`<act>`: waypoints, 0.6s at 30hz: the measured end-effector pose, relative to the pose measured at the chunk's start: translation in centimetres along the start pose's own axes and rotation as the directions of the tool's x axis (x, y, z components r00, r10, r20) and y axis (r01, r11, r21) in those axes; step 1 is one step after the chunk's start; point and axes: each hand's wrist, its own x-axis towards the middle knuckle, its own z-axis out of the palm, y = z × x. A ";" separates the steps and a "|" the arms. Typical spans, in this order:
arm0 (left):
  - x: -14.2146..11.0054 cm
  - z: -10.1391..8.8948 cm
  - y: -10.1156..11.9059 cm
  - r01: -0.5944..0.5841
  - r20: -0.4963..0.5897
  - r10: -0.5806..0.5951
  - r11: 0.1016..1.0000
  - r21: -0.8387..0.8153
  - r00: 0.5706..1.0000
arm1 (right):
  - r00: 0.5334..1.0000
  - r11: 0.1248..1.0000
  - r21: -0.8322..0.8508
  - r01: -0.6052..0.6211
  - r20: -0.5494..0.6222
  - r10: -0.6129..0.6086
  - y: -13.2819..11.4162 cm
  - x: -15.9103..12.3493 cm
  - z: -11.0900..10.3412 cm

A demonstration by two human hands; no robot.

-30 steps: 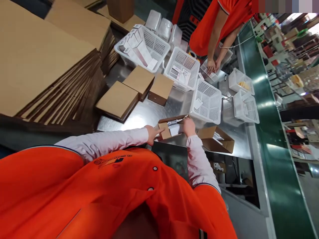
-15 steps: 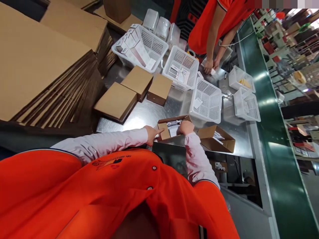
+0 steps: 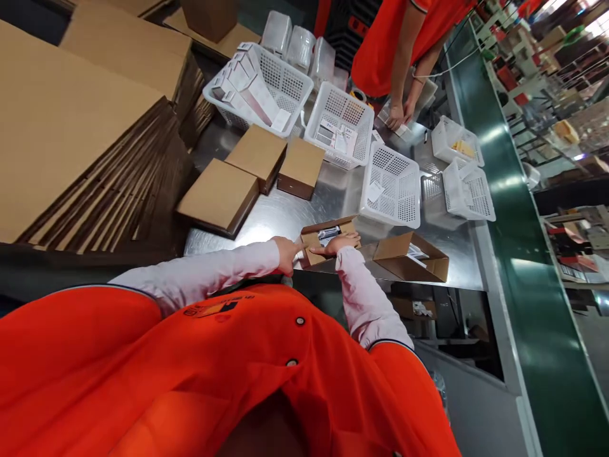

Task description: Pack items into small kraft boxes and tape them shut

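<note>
A small open cardboard box (image 3: 311,239) stands at the table's near edge, with white and dark packets (image 3: 328,233) inside. At its left end, my left hand (image 3: 285,255) is closed on the edge, its index finger stretched over the inner flap. Across the near side of the same box lies my right hand (image 3: 339,244), open, with one digit reaching left toward the flap and the other fingers spread to the right. It covers part of the packets. Just to the right is a second open cardboard box (image 3: 413,259) with white pieces inside.
Three closed cardboard boxes (image 3: 219,193) sit left on the metal table. White baskets (image 3: 392,184) stand behind, some holding small white cartons. Stacked flat cardboard (image 3: 71,127) fills the left. A green conveyor (image 3: 514,190) runs along the right. A co-worker's hands (image 3: 398,115) work at the back.
My right hand has moved from the box's right end leftward over its opening and has spread out. My left hand stays at the left end. The view has shifted slightly.
</note>
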 end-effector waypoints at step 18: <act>1.5 2.3 0.6 -0.040 0.014 0.039 0.998 0.039 0.999 | 0.622 0.715 -0.121 0.689 -0.407 -0.669 7.6 -6.9 5.0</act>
